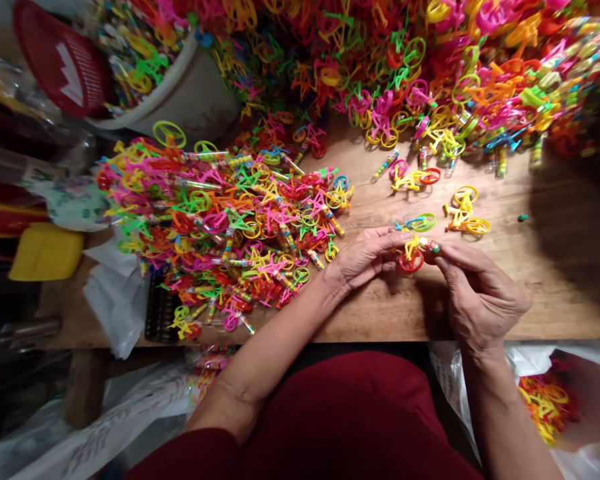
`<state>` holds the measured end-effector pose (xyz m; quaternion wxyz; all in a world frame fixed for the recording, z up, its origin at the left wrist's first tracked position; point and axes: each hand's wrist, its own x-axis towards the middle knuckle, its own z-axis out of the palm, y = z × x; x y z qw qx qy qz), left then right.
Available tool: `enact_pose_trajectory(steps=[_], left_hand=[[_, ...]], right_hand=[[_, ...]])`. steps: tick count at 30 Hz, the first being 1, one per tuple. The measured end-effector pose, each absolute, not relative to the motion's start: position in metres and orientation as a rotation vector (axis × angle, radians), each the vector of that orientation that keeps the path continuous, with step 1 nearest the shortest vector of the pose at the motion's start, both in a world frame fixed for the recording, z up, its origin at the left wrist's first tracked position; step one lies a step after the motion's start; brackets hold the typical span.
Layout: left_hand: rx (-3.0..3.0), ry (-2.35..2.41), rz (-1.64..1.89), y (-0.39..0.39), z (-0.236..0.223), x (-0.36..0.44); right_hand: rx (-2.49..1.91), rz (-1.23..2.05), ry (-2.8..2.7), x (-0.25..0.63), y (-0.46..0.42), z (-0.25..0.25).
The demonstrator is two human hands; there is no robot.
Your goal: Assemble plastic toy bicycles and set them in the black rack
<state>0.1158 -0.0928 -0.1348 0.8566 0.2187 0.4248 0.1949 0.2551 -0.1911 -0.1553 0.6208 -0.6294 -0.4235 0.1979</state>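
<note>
Toy bicycle: yellow frame with a red wheel [411,260], lifted just over the tabletop [380,310], between left hand [373,257] and right hand [483,293].
Tube: multicoloured tube [432,247] touching the bicycle's right side; how firmly it sits there cannot be told.
Left fingertips: apparently grasping the bicycle from its left side, partly hidden.
Right thumb and forefinger: pinching the tube.
Joining: the step in hand looks like fitting tube and bicycle together.
Next push: likely calls for a steady left grip and gentle, straight pressure from the right, as thin plastic could bend.
Beyond the fingers: a loose yellow bicycle [465,212] and blue-and-green piece [423,223].
Left pile: bicycles and tubes, mixed [240,233].
Back: a taller, bright heap [380,57] beside a pale bucket [195,97].
</note>
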Motion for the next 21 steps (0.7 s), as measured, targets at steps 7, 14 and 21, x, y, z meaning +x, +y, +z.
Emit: enact_pose_trajectory(steps=[7,14,21], left_hand=[[0.467,0.862,0.378,-0.093,-0.136,0.116],[0.501,0.872,0.37,-0.095,-0.136,0.115],[0.609,0.89,0.411,-0.101,-0.141,0.116]], right_hand=[[-1.342,0.443,-0.984,0.253,-0.19,-0.162],[-1.453,0.313,-1.157,0.259,-0.199,-0.167],[-1.442,0.306,-1.585,0.288,-0.205,-0.162]])
